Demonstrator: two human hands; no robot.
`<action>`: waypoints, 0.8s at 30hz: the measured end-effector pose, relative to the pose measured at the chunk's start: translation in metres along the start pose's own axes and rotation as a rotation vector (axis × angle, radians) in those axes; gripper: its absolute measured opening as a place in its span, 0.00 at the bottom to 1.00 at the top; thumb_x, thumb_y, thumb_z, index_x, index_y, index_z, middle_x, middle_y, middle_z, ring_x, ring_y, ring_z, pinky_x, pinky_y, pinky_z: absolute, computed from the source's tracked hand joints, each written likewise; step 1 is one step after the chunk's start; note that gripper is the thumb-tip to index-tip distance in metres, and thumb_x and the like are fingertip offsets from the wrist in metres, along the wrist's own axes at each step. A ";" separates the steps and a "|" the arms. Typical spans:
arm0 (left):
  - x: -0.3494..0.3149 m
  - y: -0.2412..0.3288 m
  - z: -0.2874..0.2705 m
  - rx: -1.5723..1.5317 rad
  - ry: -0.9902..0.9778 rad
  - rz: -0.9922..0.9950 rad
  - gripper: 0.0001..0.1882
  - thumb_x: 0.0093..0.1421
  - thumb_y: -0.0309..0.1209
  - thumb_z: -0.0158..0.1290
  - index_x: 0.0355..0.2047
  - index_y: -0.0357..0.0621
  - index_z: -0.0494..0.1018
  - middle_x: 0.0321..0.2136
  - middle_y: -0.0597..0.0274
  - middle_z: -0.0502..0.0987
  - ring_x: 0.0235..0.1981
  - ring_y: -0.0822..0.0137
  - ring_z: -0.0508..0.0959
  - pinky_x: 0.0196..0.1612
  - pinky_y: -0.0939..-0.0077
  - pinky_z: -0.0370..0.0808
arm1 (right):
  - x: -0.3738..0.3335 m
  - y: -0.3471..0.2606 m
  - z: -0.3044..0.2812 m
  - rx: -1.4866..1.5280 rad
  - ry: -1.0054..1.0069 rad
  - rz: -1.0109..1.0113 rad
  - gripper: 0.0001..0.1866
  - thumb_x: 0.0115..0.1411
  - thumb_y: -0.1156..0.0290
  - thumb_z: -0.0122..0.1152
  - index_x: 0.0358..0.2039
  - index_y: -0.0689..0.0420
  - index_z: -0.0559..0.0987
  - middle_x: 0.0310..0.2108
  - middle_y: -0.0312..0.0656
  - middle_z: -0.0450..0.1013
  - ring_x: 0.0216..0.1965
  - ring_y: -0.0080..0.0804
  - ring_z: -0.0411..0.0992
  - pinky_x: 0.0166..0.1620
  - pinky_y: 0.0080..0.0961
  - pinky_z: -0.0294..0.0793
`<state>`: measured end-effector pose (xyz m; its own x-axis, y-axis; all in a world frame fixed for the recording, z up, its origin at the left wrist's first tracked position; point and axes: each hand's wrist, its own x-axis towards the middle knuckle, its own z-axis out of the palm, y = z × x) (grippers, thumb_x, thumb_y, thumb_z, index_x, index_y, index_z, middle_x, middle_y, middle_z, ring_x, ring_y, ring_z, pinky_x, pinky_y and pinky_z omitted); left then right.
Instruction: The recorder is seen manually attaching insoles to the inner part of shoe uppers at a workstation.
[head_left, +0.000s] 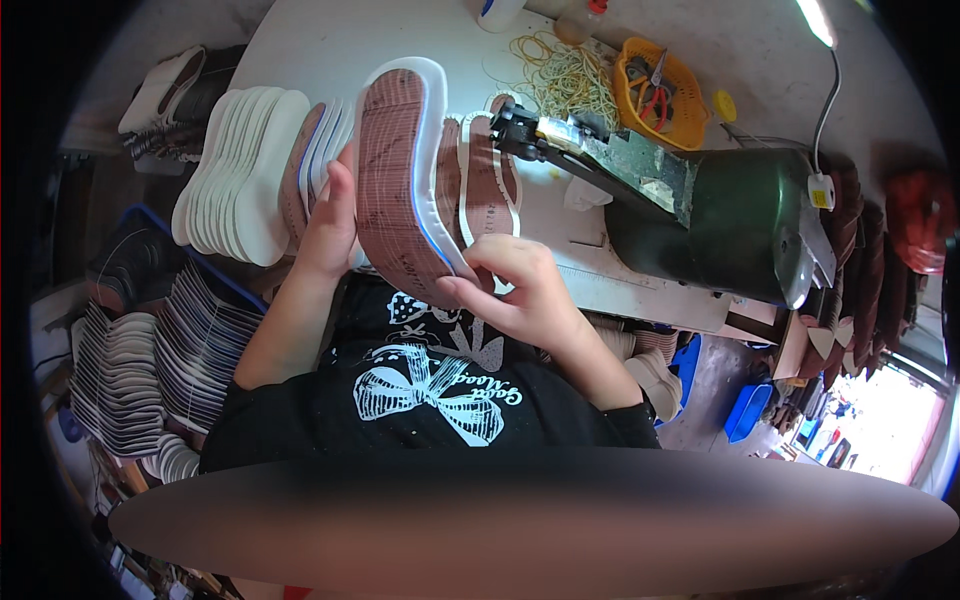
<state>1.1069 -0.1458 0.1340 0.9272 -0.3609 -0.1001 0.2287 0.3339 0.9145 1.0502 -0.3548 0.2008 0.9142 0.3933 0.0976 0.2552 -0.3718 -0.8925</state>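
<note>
Between my hands, above the table, is a brown shoe insole with a white layer beneath it and a blue line along its edge. My left hand is closed on its left side, the thumb pointing up. With thumb and fingers, my right hand pinches its lower right edge. Behind it lie brown insoles with white rims, close to the head of a green machine. To the left, a row of white insoles stands on edge, with some brown and blue-lined ones beside my left hand.
A yellow basket of hand tools sits at the back beside a tangle of yellowish cord. Stacks of insoles fill the lower left. A lamp on a cord hangs at the upper right. A blue bin is low on the right.
</note>
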 end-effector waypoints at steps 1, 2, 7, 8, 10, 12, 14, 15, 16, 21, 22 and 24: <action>-0.001 0.006 0.011 -0.400 -0.025 0.031 0.30 0.64 0.46 0.44 0.57 0.34 0.58 0.55 0.54 0.65 0.55 0.67 0.66 0.57 0.73 0.62 | -0.002 0.002 -0.004 -0.003 0.002 0.001 0.12 0.48 0.68 0.64 0.19 0.61 0.73 0.15 0.43 0.65 0.17 0.39 0.67 0.23 0.32 0.65; 0.000 0.019 0.026 -0.398 -0.026 0.030 0.30 0.64 0.46 0.44 0.57 0.34 0.58 0.55 0.54 0.65 0.55 0.67 0.66 0.57 0.73 0.62 | -0.005 0.006 -0.008 -0.002 -0.039 0.023 0.10 0.49 0.68 0.65 0.24 0.61 0.73 0.18 0.41 0.67 0.21 0.35 0.69 0.27 0.29 0.67; 0.017 0.035 0.062 -0.178 0.038 -0.019 0.21 0.57 0.32 0.54 0.49 0.35 0.66 0.38 0.60 0.75 0.36 0.74 0.75 0.42 0.81 0.71 | 0.001 0.034 0.000 1.306 -0.040 0.172 0.31 0.52 0.61 0.67 0.49 0.62 0.64 0.47 0.40 0.66 0.49 0.27 0.66 0.52 0.28 0.66; 0.018 0.028 0.067 -0.233 -0.024 -0.036 0.19 0.58 0.33 0.54 0.46 0.35 0.68 0.37 0.61 0.75 0.34 0.76 0.75 0.41 0.82 0.71 | 0.004 0.040 0.004 1.393 -0.029 0.217 0.31 0.51 0.59 0.67 0.49 0.62 0.65 0.46 0.40 0.67 0.48 0.28 0.67 0.51 0.29 0.66; 0.015 0.019 0.076 -0.124 -0.072 -0.008 0.18 0.57 0.33 0.55 0.45 0.35 0.69 0.36 0.62 0.76 0.36 0.76 0.74 0.42 0.82 0.70 | 0.008 0.049 0.005 1.482 -0.010 0.262 0.32 0.50 0.58 0.68 0.49 0.63 0.66 0.45 0.41 0.69 0.48 0.28 0.68 0.51 0.29 0.67; 0.013 0.020 0.087 -0.055 -0.084 0.075 0.17 0.55 0.31 0.59 0.42 0.34 0.71 0.33 0.62 0.77 0.34 0.76 0.75 0.39 0.82 0.72 | 0.012 0.056 0.000 1.334 -0.079 0.054 0.26 0.51 0.63 0.68 0.46 0.64 0.71 0.40 0.41 0.73 0.42 0.28 0.71 0.47 0.26 0.70; 0.015 0.017 0.077 0.064 -0.105 0.114 0.18 0.55 0.32 0.59 0.42 0.34 0.71 0.33 0.62 0.77 0.33 0.76 0.75 0.39 0.81 0.72 | 0.006 0.052 -0.019 1.174 -0.110 0.150 0.21 0.51 0.65 0.67 0.41 0.64 0.74 0.36 0.40 0.74 0.38 0.27 0.72 0.43 0.24 0.71; 0.016 0.015 0.072 0.181 -0.117 0.156 0.18 0.55 0.32 0.59 0.42 0.34 0.71 0.33 0.61 0.77 0.33 0.76 0.75 0.39 0.80 0.72 | 0.006 0.048 -0.026 1.013 -0.149 0.245 0.16 0.52 0.68 0.67 0.37 0.65 0.77 0.32 0.39 0.76 0.33 0.26 0.74 0.39 0.21 0.73; 0.016 0.019 0.072 0.163 -0.107 0.115 0.19 0.54 0.34 0.59 0.42 0.34 0.70 0.32 0.60 0.77 0.33 0.75 0.76 0.39 0.79 0.73 | 0.007 0.035 -0.028 0.890 -0.076 0.307 0.09 0.52 0.72 0.65 0.29 0.65 0.78 0.22 0.37 0.75 0.24 0.22 0.73 0.30 0.18 0.72; 0.026 0.023 0.072 0.353 -0.163 0.244 0.20 0.53 0.32 0.60 0.42 0.33 0.70 0.33 0.60 0.78 0.35 0.73 0.76 0.41 0.78 0.73 | 0.009 0.018 -0.029 0.293 0.061 0.243 0.10 0.54 0.73 0.61 0.22 0.67 0.77 0.13 0.36 0.70 0.17 0.16 0.67 0.21 0.18 0.67; 0.026 0.025 0.076 0.377 -0.129 0.198 0.20 0.52 0.31 0.60 0.42 0.33 0.70 0.33 0.60 0.77 0.35 0.73 0.76 0.42 0.78 0.73 | 0.009 0.018 -0.029 0.231 0.084 0.219 0.10 0.54 0.72 0.62 0.22 0.66 0.77 0.14 0.34 0.70 0.17 0.16 0.66 0.21 0.18 0.65; 0.026 0.023 0.079 0.403 -0.091 0.155 0.20 0.52 0.30 0.61 0.42 0.33 0.69 0.33 0.61 0.77 0.35 0.73 0.76 0.42 0.78 0.73 | 0.009 0.020 -0.031 0.170 0.105 0.192 0.10 0.54 0.71 0.62 0.22 0.65 0.77 0.15 0.33 0.71 0.17 0.15 0.65 0.21 0.17 0.64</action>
<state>1.1129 -0.2164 0.1839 0.9075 -0.4143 0.0688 -0.0619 0.0300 0.9976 1.0736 -0.3850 0.1978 0.9706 0.2369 -0.0434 0.0258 -0.2812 -0.9593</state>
